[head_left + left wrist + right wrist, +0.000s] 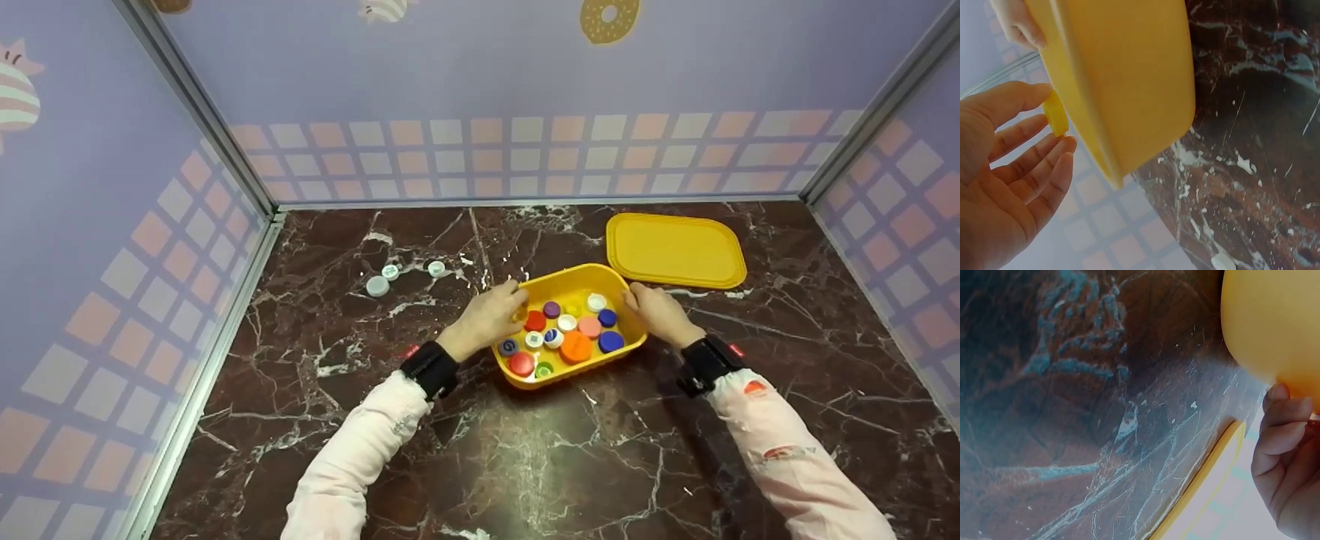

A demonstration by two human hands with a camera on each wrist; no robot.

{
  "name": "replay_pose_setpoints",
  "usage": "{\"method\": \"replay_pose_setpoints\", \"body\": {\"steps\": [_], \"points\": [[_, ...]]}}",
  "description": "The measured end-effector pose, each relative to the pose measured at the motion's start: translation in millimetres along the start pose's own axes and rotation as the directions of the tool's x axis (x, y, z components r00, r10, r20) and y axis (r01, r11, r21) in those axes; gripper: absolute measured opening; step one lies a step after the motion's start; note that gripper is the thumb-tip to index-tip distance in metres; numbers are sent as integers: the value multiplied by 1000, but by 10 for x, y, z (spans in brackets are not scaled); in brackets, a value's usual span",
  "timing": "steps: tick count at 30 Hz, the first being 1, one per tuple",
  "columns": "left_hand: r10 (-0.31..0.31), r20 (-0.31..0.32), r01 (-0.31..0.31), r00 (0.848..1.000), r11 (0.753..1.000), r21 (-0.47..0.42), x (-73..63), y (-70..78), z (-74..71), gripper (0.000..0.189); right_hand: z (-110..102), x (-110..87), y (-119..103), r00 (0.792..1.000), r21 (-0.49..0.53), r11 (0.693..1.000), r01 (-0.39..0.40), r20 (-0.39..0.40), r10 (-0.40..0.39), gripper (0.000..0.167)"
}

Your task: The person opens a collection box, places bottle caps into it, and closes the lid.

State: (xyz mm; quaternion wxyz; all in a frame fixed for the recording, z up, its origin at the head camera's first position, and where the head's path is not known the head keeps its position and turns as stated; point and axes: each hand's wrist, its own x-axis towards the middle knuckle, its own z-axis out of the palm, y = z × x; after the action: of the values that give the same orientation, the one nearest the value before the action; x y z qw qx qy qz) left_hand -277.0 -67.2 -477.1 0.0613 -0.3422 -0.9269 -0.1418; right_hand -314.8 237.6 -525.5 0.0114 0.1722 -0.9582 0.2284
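Observation:
A yellow plastic box (571, 276) stands on the table with several coloured bottle caps inside, among them an orange cap (576, 347), a red cap (521, 364) and a blue cap (610, 342). My left hand (487, 319) is at the box's left rim. In the left wrist view, its thumb and fingers pinch a small yellow cap (1057, 115) just beside the rim. On the other side, my right hand (661, 313) grips the box's right rim. The right wrist view shows its curled fingers (1279, 433) against the box wall; the thumb is hidden there.
A yellow lid (675, 251) lies flat at the back right, close behind the box. To the left are a grey-white cap (377, 286) and two white caps (391, 272). Patterned panels (525, 154) enclose the back and sides of the dark marbled table (300, 360).

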Motion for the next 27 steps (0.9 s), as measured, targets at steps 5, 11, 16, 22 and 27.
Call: {"method": "replay_pose_setpoints", "body": {"steps": [5, 11, 16, 22, 27], "points": [[-23, 65, 22, 998, 1000, 6, 21, -9, 80, 28, 1, -1, -6, 1000, 7, 1000, -7, 13, 7, 26], [-40, 97, 40, 994, 999, 4, 29, -27, 134, 29, 8, 3, 1, 1000, 9, 1000, 2, -15, -2, 23], [-49, 117, 50, 992, 999, -2, 25, -28, 161, 27, 17, -2, 2, 1000, 15, 1000, 15, -28, -15, 23], [-54, 121, 55, 991, 998, -1, 45, -24, 166, 31, 23, 2, 11, 999, 15, 1000, 16, -29, -15, 22], [-35, 129, 32, 991, 999, 26, 42, -17, 181, 30, 24, 0, 4, 1000, 6, 1000, 2, -20, -2, 22]]}}
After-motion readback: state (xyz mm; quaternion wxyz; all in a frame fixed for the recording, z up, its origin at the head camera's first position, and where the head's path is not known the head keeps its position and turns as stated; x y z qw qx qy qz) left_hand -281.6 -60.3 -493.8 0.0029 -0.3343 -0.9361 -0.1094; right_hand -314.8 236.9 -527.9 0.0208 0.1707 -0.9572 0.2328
